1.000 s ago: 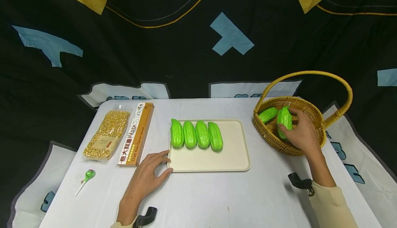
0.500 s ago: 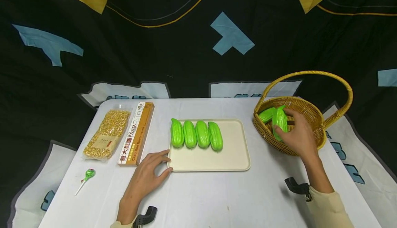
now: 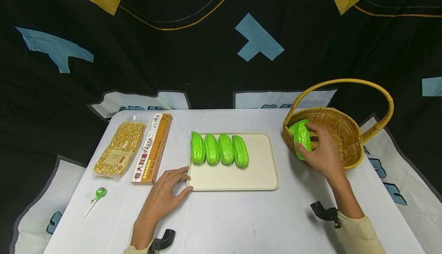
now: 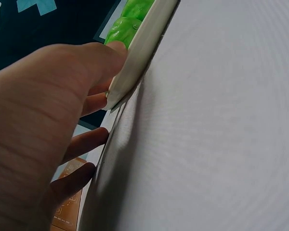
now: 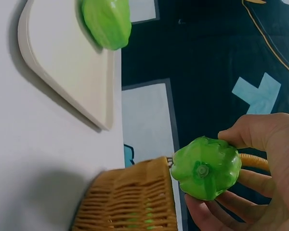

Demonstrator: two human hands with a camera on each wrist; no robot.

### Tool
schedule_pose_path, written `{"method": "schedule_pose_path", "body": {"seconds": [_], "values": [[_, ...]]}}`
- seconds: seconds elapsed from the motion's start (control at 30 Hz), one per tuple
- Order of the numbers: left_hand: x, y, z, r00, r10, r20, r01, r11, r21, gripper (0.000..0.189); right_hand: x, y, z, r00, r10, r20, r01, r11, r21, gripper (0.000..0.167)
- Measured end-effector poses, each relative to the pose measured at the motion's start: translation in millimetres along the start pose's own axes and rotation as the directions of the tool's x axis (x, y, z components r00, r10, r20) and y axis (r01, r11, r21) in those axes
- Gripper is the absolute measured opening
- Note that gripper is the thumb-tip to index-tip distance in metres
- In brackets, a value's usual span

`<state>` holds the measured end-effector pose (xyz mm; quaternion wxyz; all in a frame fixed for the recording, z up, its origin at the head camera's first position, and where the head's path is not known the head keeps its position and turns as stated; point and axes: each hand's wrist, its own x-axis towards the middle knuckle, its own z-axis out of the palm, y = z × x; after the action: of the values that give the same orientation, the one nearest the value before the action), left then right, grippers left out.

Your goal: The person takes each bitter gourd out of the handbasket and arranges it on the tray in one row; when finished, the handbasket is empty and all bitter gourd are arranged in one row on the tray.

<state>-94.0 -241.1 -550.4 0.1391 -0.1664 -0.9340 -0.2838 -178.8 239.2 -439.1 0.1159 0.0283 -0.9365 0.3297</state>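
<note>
My right hand (image 3: 322,150) grips a ribbed green bitter melon (image 3: 302,138) between thumb and fingers, over the left side of the wicker basket (image 3: 340,125). In the right wrist view the end of this bitter melon (image 5: 206,168) faces the camera, beside the basket wall (image 5: 130,197). Another melon in the basket is mostly hidden behind it. Several bitter melons (image 3: 226,149) lie in a row on the left half of a cream tray (image 3: 238,180). My left hand (image 3: 162,196) touches the tray's left edge near the front corner, fingers spread and relaxed.
On the left of the white table (image 3: 255,219) lie a bag of corn kernels (image 3: 121,146), a pasta box (image 3: 152,150) and a green lollipop (image 3: 99,194). The basket's tall handle (image 3: 345,80) arches above it. A dark patterned cloth (image 3: 193,62) hangs behind.
My right hand has moved left with the bitter melon, from the basket's middle to its left rim, covering most of the other melon there. My left hand and the tray stay put.
</note>
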Motion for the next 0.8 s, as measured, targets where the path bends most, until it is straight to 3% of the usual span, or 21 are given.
{"method": "schedule_pose_path", "body": {"seconds": [0.8], "values": [[0.5,1.5,-0.8,1.0,-0.018,0.011,0.018,1.0,-0.002,0.033,-5.6,-15.7,37.6,0.996,-0.082,0.022,0.079,0.992,0.094,0.072]]}}
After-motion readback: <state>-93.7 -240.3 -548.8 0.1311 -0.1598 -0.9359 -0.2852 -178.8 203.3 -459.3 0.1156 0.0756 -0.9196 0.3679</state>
